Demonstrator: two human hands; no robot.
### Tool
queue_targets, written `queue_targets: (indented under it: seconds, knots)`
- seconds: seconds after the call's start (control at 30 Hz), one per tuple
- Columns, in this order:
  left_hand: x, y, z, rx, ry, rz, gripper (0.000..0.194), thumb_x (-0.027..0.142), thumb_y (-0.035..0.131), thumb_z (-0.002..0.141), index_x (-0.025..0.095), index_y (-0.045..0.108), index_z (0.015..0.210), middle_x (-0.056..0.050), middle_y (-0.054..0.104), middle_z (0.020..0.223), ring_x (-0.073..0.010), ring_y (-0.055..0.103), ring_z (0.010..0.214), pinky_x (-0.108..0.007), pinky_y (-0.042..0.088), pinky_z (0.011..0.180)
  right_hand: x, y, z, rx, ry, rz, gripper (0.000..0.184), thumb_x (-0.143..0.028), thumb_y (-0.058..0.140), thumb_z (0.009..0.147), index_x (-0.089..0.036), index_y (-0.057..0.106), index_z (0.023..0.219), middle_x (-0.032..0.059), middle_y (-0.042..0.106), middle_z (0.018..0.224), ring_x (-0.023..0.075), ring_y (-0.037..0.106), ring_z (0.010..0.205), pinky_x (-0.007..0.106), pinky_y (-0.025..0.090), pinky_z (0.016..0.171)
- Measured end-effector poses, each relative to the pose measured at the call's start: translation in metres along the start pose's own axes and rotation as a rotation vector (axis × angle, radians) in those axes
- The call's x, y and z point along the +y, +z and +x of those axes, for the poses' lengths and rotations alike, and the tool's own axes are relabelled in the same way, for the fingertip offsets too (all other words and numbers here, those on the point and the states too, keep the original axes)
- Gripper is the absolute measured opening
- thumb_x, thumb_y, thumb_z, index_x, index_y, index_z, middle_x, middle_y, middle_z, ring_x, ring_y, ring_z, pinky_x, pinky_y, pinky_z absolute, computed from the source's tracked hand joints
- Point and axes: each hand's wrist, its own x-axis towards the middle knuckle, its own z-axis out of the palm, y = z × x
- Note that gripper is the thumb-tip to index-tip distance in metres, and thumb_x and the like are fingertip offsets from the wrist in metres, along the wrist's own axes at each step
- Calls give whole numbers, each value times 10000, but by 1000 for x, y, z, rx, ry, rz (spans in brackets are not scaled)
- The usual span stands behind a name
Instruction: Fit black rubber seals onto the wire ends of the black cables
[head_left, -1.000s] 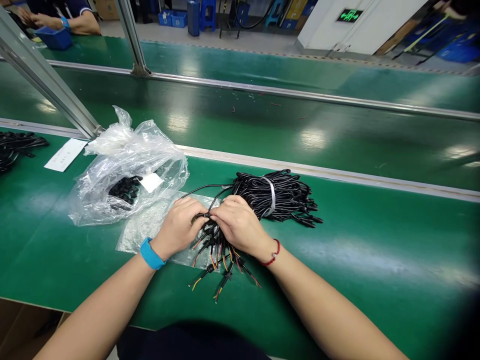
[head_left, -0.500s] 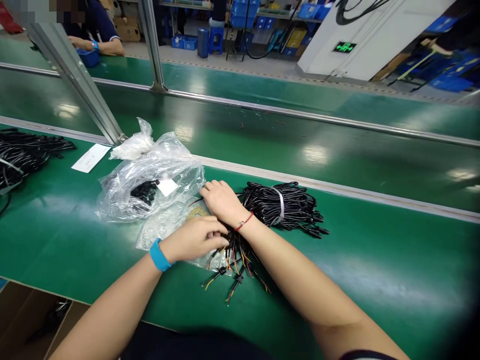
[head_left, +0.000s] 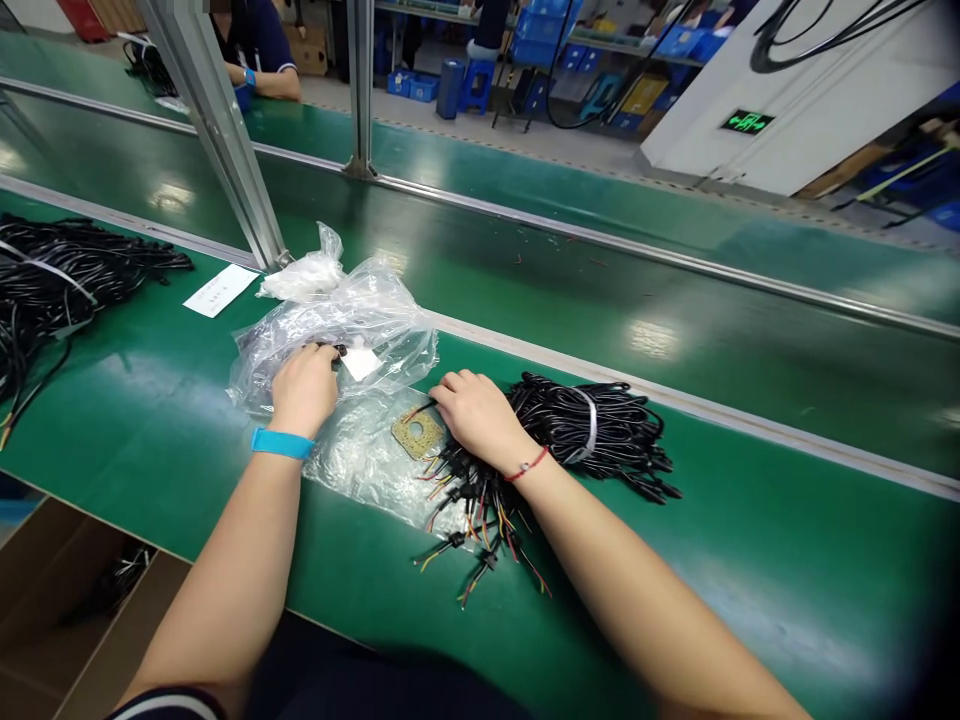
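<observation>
My left hand (head_left: pixel 306 388) reaches into the mouth of a clear plastic bag (head_left: pixel 375 300), its fingers curled down among small black parts (head_left: pixel 340 350). Its fingertips are hidden, so what they pinch does not show. My right hand (head_left: pixel 476 415) is closed on a black cable (head_left: pixel 430 405), whose thin end with a reddish wire points left. Under and beside this hand lies a bundle of black cables (head_left: pixel 592 425) tied with a pale band. Its near ends carry black grommets (head_left: pixel 487 562) and bare red and yellow wires.
A flat clear bag (head_left: pixel 367 470) lies under a tan square piece with a hole (head_left: pixel 418 433). Another black cable bundle (head_left: pixel 67 270) and a white paper slip (head_left: pixel 221 290) are at left. A metal post (head_left: pixel 232 150) rises behind. Another person's arm (head_left: pixel 274 82) shows across the bench.
Both hands were together on a cable; they have parted. My left hand has gone left into the bag. My right hand stays by the bundle with a cable end. The view has shifted left.
</observation>
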Motion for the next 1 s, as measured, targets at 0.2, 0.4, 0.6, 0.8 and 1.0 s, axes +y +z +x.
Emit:
queue_targets:
  seconds: [0.2,0.4,0.6,0.8,1.0]
  knots:
    - [10,4,-2,6,-49,110,210,182,506,790,141,641,945,-163,641,989,-323,564,973,-400,438,799,5,-6,-2,40,52,77,164,-188,438,922,-152,595,895,70,608,847,190,532,799,303,372,725]
    - [16,7,-5,23,-42,182,288,117,411,801,104,608,1010,-170,671,952,-336,573,944,-419,418,782,11,-10,-32,70,-29,275,192,-151,430,915,-168,565,1050,48,631,940,159,557,864,261,402,763]
    - [15,9,-4,54,-31,195,234,174,443,798,128,624,939,-160,665,947,-339,575,938,-419,423,772,6,-8,-31,-104,-162,103,207,-123,461,895,-182,654,939,54,618,817,168,526,758,286,344,676]
    - [25,1,-8,111,18,-18,149,178,482,781,162,596,876,-124,648,833,-300,596,854,-395,436,734,5,-14,-20,-181,-123,84,199,-201,458,924,-166,649,880,62,643,840,164,559,783,279,361,699]
    - [46,3,-16,80,183,-507,230,126,494,778,159,576,991,-55,587,845,-182,559,732,-333,458,719,0,-17,-8,-275,29,80,195,-233,485,897,-156,655,840,87,698,853,196,636,758,280,400,638]
